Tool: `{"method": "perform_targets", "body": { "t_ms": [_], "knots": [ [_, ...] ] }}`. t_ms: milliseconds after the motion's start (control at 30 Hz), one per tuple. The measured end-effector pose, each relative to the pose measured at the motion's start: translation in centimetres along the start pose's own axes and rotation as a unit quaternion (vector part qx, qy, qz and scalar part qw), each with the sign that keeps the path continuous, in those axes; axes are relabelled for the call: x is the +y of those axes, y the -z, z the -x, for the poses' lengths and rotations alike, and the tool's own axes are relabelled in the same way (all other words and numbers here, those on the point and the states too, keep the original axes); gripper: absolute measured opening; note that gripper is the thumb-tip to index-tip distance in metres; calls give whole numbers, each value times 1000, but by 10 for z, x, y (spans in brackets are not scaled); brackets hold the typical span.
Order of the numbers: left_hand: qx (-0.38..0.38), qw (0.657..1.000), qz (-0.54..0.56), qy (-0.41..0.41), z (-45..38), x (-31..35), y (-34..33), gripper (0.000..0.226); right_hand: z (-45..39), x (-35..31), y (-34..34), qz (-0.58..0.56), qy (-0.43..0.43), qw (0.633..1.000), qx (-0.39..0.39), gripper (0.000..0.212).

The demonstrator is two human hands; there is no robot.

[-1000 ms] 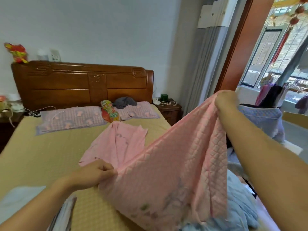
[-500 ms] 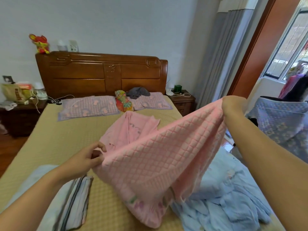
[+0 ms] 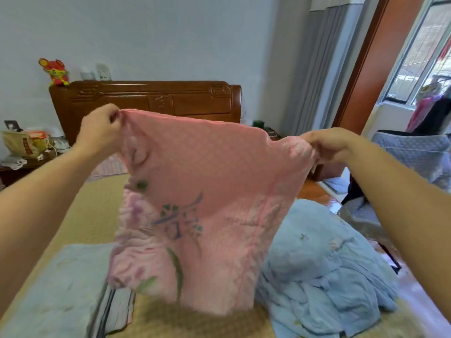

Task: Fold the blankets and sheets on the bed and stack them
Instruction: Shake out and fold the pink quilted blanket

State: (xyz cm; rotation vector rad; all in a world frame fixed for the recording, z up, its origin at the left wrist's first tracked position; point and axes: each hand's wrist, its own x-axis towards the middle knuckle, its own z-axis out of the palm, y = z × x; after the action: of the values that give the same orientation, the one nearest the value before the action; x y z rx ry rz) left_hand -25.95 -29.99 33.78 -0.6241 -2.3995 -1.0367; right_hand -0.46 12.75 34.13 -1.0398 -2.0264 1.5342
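Observation:
A pink quilted sheet [image 3: 207,181] with a flower print hangs in the air over the bed [image 3: 90,211]. My left hand [image 3: 101,132] pinches its upper left corner at headboard height. Slightly lower, my right hand [image 3: 324,145] grips its upper right corner. The sheet's lower edge hangs just above the mattress. A folded pale blue blanket [image 3: 56,289] lies flat at the near left. A crumpled light blue sheet [image 3: 324,269] is heaped at the near right of the bed.
A wooden headboard [image 3: 151,98] stands behind, with a red plush toy [image 3: 55,71] on top. A cluttered nightstand [image 3: 26,152] sits left. A chair draped in a blue quilt [image 3: 412,152] stands right, by the doorway and curtain.
My left hand rose from the mattress to headboard height, lifting the pink sheet clear of the bed. The sheet now hangs spread between both hands. The view swung left and down.

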Motion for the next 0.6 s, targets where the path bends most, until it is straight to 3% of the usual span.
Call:
{"method": "perform_targets", "body": {
  "t_ms": [67, 100, 133, 400, 500, 600],
  "knots": [
    [-54, 996, -73, -17, 1, 0, -1, 16, -4, 17, 4, -10, 17, 993, 119, 14],
    [-66, 993, -93, -19, 4, -1, -3, 16, -8, 21, 5, -26, 46, 975, 214, 17],
    [-57, 993, -97, -20, 6, -1, -5, 17, -8, 23, 5, -33, 63, 965, 254, 19],
    [-9, 998, -66, 22, 7, -14, -9, 22, -6, 23, -2, -108, 49, 981, 154, 21],
    [-40, 996, -72, 31, 15, -20, -19, 23, -39, 43, 12, -111, -15, 985, 130, 50],
    [-42, 997, -67, 25, 24, -19, -33, 22, -90, 75, 33, -89, -26, 983, 160, 59]
  ]
}}
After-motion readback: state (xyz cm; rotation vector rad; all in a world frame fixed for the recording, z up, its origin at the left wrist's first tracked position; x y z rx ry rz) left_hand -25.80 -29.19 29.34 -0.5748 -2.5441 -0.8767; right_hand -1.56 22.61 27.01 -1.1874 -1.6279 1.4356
